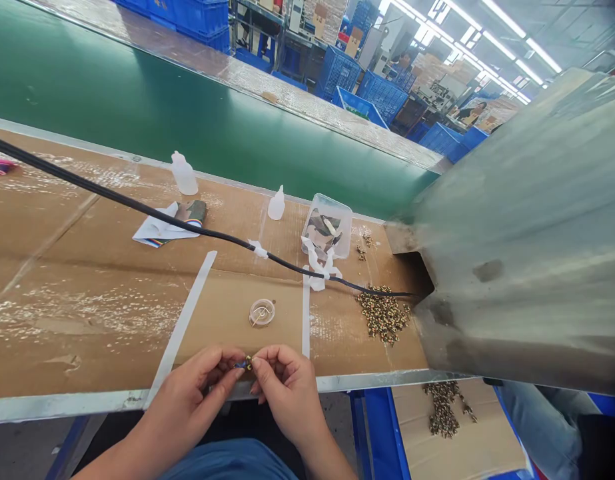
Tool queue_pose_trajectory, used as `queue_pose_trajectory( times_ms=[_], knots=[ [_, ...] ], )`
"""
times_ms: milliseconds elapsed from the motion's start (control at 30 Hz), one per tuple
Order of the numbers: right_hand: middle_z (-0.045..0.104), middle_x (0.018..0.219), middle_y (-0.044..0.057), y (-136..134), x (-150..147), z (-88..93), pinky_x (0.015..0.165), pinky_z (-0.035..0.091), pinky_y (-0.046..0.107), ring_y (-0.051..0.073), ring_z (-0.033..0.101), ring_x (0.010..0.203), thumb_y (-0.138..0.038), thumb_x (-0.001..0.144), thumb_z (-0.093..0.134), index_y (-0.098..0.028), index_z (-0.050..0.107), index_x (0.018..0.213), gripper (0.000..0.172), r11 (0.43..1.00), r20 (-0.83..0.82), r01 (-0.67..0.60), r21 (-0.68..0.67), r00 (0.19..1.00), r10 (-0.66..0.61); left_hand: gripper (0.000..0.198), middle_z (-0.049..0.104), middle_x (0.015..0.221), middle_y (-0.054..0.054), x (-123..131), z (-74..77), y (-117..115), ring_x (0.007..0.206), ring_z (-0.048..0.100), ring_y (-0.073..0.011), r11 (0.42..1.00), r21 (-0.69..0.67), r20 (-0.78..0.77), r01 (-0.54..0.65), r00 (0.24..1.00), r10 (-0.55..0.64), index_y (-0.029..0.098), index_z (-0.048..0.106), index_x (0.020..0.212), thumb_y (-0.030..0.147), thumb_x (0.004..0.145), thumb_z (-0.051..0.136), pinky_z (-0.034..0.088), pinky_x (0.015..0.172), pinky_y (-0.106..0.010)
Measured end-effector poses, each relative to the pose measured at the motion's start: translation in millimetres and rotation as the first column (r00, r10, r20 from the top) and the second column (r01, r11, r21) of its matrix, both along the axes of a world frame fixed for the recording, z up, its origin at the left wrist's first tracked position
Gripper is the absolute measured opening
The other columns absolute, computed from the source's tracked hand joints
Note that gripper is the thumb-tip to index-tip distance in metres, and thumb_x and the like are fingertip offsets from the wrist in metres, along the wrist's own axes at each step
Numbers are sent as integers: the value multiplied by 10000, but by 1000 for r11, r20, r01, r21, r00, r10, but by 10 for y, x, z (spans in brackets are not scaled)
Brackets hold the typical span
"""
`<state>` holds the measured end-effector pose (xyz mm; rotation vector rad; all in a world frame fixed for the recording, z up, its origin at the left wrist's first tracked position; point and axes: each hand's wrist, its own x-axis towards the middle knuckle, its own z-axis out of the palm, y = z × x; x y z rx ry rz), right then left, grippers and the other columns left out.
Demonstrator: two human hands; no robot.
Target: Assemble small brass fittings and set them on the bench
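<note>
My left hand (200,390) and my right hand (284,387) meet at the near edge of the cardboard-covered bench (87,300). Both pinch one tiny part (247,363) between thumb and fingertips; it shows a gold bit and a blue bit. A small round clear dish (262,311) lies just beyond my hands. To the right a heap of small gold-coloured parts (384,315) is spread on the cardboard. A clear plastic box (328,225) with a few pieces in it stands farther back.
A black cable (137,207) runs across the bench, taped down in white. Two small white squeeze bottles (183,174) (276,203) and a paper wad (167,225) sit behind. A green conveyor belt (187,113) runs beyond. A grey metal chute (527,233) fills the right. More parts (444,407) lie on cardboard below.
</note>
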<state>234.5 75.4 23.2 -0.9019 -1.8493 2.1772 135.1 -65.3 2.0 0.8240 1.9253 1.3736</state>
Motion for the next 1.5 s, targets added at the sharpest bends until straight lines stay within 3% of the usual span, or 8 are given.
queue_pose_trajectory(
  times_ms=[100,233,367,767,1067,1500],
  knots=[
    [570,594,-7,4,-12,-6,424,421,145,87,549,489,-392,829,651,-126,637,784,271,1000,8,6,-4,1000,-6,231,702,994,-64,2,-8,7,891,694,-195,1000,8,11,-11,1000,11,215,608,1093,343,914,537,579,786,-271],
    [570,591,-7,20,-11,-13,424,417,145,86,549,485,-387,836,643,-124,641,793,266,1000,14,4,4,1000,-4,185,693,873,-38,-7,34,31,757,691,-170,1000,9,-96,-9,995,9,216,635,1014,326,909,530,575,669,-230],
    [570,589,-7,23,-14,2,422,420,147,88,549,486,-383,830,648,-124,642,790,262,1000,28,13,-8,1000,-13,166,686,851,-31,-13,60,40,745,678,-163,1000,4,-170,1,985,0,216,644,975,320,913,530,559,658,-216],
    [575,602,-7,9,-6,1,439,455,156,94,562,497,-409,829,660,-128,650,797,283,1000,21,0,-5,1000,0,200,683,861,-31,-59,60,23,774,660,-166,998,-29,-85,60,994,-62,222,643,969,357,938,500,539,691,-211],
    [596,737,14,5,33,-18,503,501,195,106,606,546,-333,883,615,-152,683,812,206,990,-28,-16,142,999,20,176,667,825,-6,-45,107,45,748,646,-145,998,-5,-129,58,990,-58,224,638,924,338,942,505,509,683,-193],
    [595,755,14,-1,42,-24,512,526,202,113,635,550,-277,886,611,-163,705,818,163,982,-61,-9,191,998,21,186,650,796,0,-38,109,43,720,621,-142,998,-24,-160,63,985,-66,218,621,899,329,952,482,480,648,-195]
  ],
)
